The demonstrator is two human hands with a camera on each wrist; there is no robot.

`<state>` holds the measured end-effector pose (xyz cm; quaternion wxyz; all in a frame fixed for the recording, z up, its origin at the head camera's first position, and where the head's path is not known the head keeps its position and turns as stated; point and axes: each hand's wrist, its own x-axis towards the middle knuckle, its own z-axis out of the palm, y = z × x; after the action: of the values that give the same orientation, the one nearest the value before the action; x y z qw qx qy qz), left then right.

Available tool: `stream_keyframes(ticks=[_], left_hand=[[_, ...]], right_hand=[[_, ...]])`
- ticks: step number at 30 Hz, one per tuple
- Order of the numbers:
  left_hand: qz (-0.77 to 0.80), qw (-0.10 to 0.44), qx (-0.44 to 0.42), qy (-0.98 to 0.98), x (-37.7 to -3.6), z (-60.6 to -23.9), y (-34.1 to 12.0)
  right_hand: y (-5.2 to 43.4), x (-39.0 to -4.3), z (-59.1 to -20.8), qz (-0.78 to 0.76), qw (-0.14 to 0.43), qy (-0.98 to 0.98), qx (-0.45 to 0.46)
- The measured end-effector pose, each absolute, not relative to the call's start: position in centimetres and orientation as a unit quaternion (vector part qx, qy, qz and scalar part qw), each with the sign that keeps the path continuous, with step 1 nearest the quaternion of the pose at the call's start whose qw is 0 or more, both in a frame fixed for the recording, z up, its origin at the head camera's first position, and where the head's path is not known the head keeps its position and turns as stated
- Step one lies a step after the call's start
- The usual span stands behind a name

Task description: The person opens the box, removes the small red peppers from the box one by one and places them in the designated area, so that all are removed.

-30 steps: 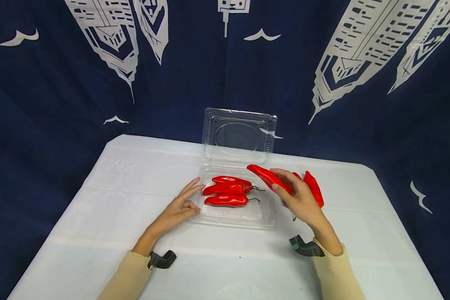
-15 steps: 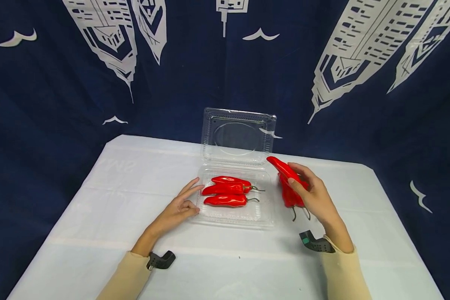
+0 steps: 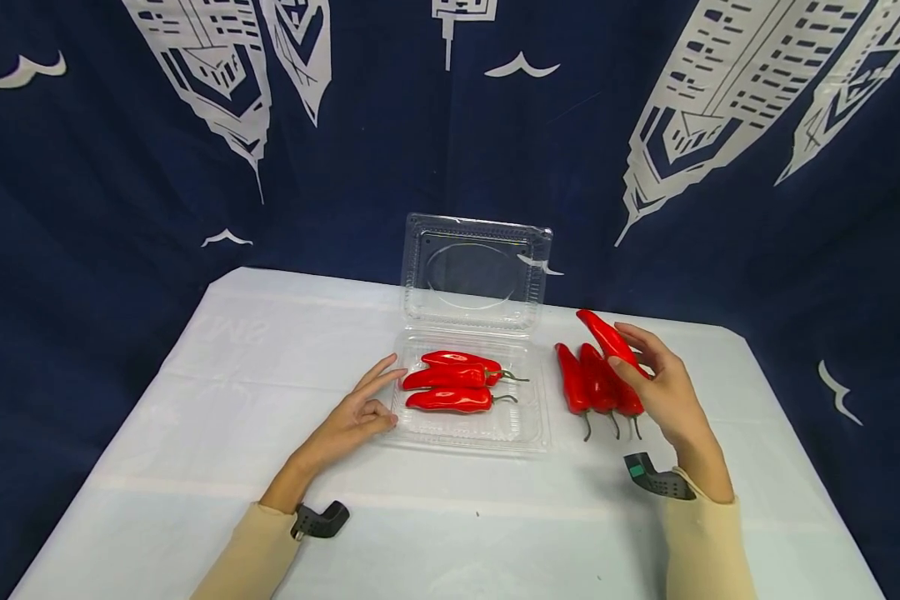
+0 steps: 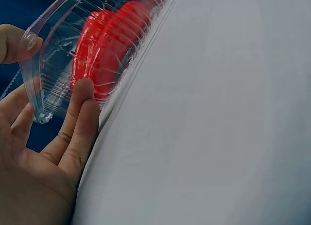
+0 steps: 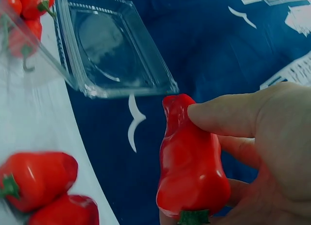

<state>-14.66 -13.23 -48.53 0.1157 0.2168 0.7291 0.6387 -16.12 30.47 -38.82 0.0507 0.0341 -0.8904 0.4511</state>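
A clear plastic clamshell container (image 3: pixel 472 435) stands with its lid (image 3: pixel 474 275) raised. Three red peppers (image 3: pixel 450 400), with green stems, lie side by side in its base. My left hand (image 3: pixel 356 421) pinches the base's left rim between thumb and finger, its other fingers stretched along the side wall (image 4: pixel 109 84). My right hand (image 3: pixel 663 383) grips another red pepper (image 5: pixel 192 157) between thumb and fingers, raised over the table to the right. Just left of and under that hand, three more red peppers (image 3: pixel 573 379) lie in a row, stems toward me, the rightmost partly covered.
A white cloth covers the table (image 3: pixel 217 400). Behind it hangs a dark blue curtain (image 3: pixel 390 150) with white building and bird shapes. Each wrist wears a black camera mount (image 3: pixel 322 520).
My right hand has moved right with its pepper, from beside the container to over the right end of the row, uncovering the peppers there. The left hand stays at the rim.
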Motion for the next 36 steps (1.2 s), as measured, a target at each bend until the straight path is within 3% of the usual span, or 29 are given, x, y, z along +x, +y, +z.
stream_keyframes(ticks=[19, 36], left_hand=[[0.642, 0.116, 0.215, 0.727, -14.6, -48.5, -13.2], [0.64, 0.116, 0.217, 0.728, -14.7, -48.5, -13.2]], right_hand=[[33.9, -16.3, -39.6, 0.437, 0.073, -0.894, -0.065], [35.3, -16.4, -40.6, 0.454, 0.049, -0.878, -0.143]])
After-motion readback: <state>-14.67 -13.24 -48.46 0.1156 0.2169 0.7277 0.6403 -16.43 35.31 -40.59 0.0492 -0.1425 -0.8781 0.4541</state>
